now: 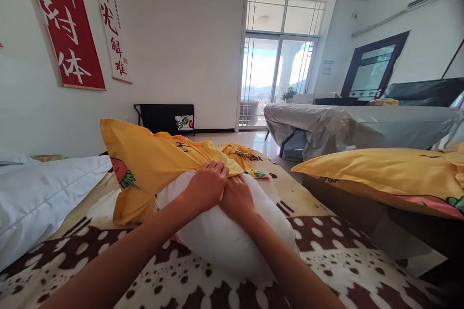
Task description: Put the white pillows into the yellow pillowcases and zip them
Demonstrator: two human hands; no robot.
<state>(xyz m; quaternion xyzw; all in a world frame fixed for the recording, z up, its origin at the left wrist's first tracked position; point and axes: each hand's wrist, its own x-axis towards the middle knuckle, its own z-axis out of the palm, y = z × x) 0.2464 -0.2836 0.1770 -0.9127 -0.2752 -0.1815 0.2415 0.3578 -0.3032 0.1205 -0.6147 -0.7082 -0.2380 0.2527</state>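
Observation:
A white pillow (pixel 232 239) lies in front of me on a patterned blanket (pixel 326 246), its far part inside a yellow pillowcase (pixel 152 154) printed with carrots. The case's open edge is bunched up at the middle of the pillow. My left hand (pixel 208 184) is closed on the gathered yellow cloth, knuckles up. Right beside it, touching, my right hand (pixel 237 197) has its fingers tucked under the case's edge against the pillow; the fingertips are hidden. The case's far left corner stands up, loose and unfilled.
Another white pillow (pixel 47 198) lies at the left. A yellow-cased pillow (pixel 387 173) rests at the right, by the bed's edge. Behind the bed, more yellow cloth (pixel 241 152) lies on the blanket, and a plastic-covered table (pixel 348 125) stands beyond.

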